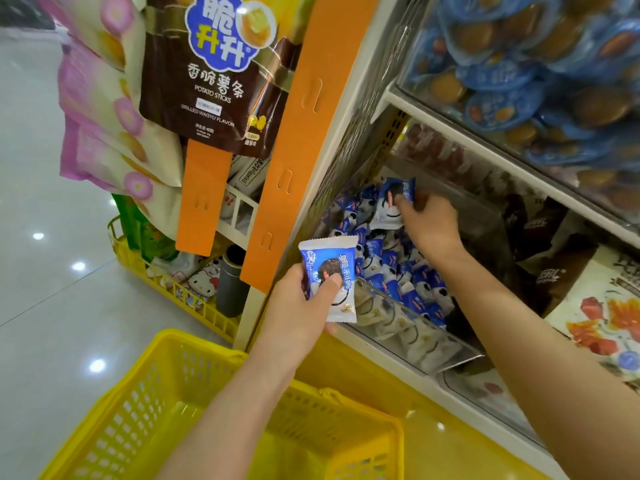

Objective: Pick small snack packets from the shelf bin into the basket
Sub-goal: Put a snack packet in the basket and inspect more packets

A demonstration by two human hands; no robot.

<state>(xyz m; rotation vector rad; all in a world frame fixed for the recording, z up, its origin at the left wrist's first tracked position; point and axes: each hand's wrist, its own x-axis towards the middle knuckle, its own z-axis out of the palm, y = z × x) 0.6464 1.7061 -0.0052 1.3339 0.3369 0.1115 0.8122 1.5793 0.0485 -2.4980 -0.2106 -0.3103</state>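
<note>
A clear shelf bin [408, 341] holds several small blue-and-white snack packets [398, 268]. My left hand [298, 306] holds one such packet [329, 271] upright just in front of the bin's left end, thumb pressed on its face. Deeper inside the bin, my right hand [427, 225] pinches another blue packet [396, 192] above the pile. The yellow basket [166, 344] sits below my left forearm at the bottom of the view; the part of its inside that shows holds nothing.
Orange shelf uprights [294, 140] stand left of the bin. Hanging potato-stick bags [214, 67] and pink bags [104, 109] fill the upper left. Another yellow basket [173, 289] with goods sits on the floor. Blue snack tubs [519, 64] lie on the shelf above.
</note>
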